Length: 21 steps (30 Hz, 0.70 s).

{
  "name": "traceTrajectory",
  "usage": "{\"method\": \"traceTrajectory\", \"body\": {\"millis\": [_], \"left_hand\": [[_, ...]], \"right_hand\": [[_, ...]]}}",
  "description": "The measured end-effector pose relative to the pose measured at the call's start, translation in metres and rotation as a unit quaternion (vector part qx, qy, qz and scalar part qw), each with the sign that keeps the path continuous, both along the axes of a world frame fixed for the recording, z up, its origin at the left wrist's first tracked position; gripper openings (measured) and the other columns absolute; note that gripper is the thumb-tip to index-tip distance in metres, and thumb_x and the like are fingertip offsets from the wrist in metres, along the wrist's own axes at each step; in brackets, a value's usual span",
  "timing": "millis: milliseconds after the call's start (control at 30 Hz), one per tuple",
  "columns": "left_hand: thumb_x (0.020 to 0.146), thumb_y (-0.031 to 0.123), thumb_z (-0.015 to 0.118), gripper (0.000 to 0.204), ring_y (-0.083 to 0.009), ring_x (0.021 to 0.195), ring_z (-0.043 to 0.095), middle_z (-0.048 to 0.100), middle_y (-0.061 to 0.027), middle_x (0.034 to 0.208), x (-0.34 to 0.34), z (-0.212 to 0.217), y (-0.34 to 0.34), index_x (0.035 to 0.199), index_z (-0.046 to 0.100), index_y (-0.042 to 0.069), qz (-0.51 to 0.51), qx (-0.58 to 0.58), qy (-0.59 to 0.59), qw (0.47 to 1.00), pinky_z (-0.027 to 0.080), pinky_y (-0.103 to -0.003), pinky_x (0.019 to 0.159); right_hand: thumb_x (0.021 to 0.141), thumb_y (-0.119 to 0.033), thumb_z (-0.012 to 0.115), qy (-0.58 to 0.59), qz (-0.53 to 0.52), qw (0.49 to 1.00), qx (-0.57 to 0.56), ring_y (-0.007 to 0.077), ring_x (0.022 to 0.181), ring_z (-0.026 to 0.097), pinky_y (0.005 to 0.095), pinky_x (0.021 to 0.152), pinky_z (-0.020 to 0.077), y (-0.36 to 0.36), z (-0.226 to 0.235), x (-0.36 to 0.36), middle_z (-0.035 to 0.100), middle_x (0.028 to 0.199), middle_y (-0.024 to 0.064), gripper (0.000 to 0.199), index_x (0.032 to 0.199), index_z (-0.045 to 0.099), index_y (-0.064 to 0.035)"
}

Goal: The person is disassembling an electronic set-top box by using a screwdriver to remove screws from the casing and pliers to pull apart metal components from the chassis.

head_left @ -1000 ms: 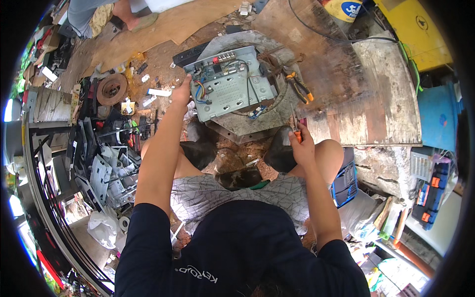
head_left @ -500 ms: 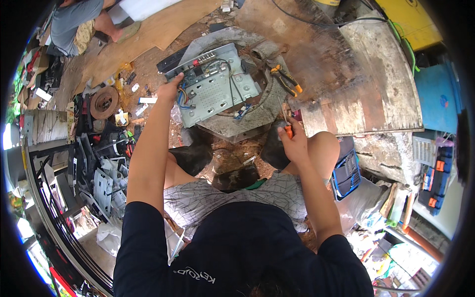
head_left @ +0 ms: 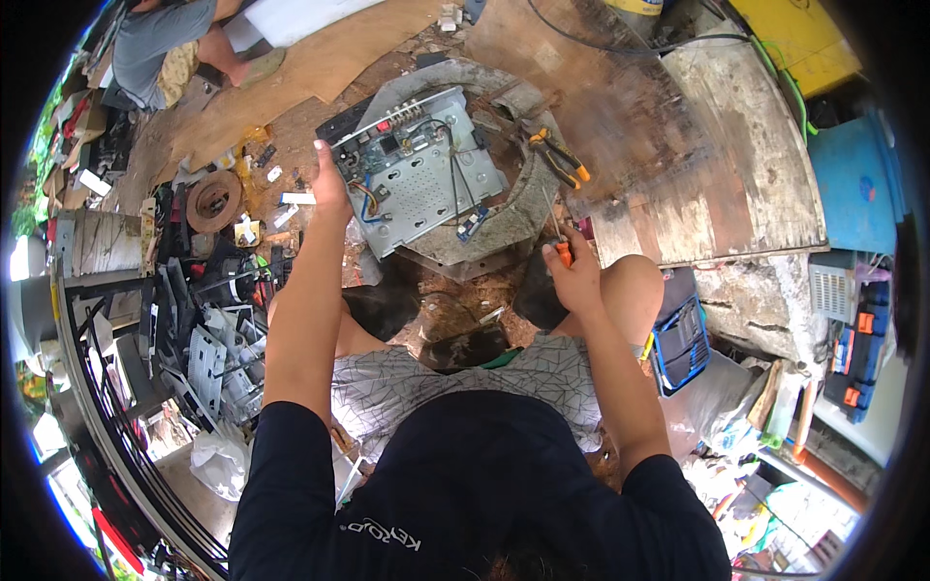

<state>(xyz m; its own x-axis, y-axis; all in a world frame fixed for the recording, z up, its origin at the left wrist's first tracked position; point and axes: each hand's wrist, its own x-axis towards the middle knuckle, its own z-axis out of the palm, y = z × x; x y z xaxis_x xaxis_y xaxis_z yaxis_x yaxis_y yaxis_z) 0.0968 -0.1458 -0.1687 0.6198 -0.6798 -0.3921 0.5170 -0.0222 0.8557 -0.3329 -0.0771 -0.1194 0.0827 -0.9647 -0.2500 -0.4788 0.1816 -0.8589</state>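
A metal chassis (head_left: 417,184) with a green circuit board (head_left: 392,145), a row of connectors and loose cables sits over an octagonal stone block (head_left: 523,198). My left hand (head_left: 331,184) supports it by its left edge, thumb pointing away from me and other fingers hidden beside or under the metal. In my right hand (head_left: 578,276), near my right knee, is a screwdriver (head_left: 564,252) with an orange-red handle, its thin shaft pointing up toward the block. A small blue part (head_left: 472,224) hangs at the chassis's near edge. Pliers (head_left: 557,158) with yellow-and-black handles lie on the block's right side.
Stained boards (head_left: 659,194) cover the ground at right. A rusty disc (head_left: 213,201) and piled scrap parts (head_left: 218,358) lie at left. Beside my right knee is an open blue-edged tool case (head_left: 680,347). Another person (head_left: 170,58) sits at the far left.
The chassis has turned and tipped, showing more of its inside. My left hand has shifted, its thumb coming off the chassis's top. My right hand stays nearly in place with the screwdriver.
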Motion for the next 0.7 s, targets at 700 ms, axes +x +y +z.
{"method": "traceTrajectory", "body": {"millis": [700], "left_hand": [[0.1, 0.044, 0.057, 0.042, -0.0069, 0.083, 0.043, 0.047, 0.0047, 0.089, -0.049, 0.128, 0.089, 0.117, 0.053, 0.007, -0.067, -0.257, -0.384, 0.884, 0.036, -0.023, 0.078]], "right_hand": [[0.093, -0.024, 0.069, -0.103, -0.06, 0.992, -0.035, 0.0122, 0.089, 0.061, 0.0269, 0.081, 0.0497, 0.014, -0.014, -0.031, 0.065, 0.1, 0.0065, 0.049, 0.132, 0.054, 0.0019]]}}
